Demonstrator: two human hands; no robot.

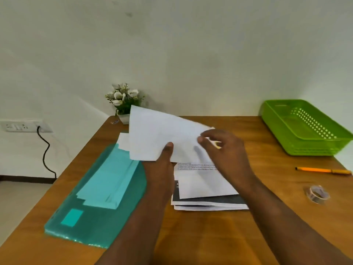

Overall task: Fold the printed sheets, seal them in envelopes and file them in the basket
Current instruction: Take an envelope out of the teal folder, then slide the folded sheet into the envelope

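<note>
- On a wooden table [210,236], at the far left, lies a teal plastic folder [99,217] with pale envelopes [108,180] showing through it.
- Behind it, by the wall, stands a small potted plant [124,98].
- Next, the left hand [164,163] pinches the lower edge of a white sheet [158,134], thumb on top, and holds it lifted and tilted above the table.
- Just right, the right hand [225,148] grips the same sheet's right edge with curled fingers.
- Beneath both hands rests a stack of printed sheets [206,190].
- Further right lie an orange pen [322,170] and a roll of clear tape [318,194].
- At the far right sits the green basket [305,129], which looks empty.
- Judged from this, folding is in hand; next the edges need aligning and a crease pressing.
</note>
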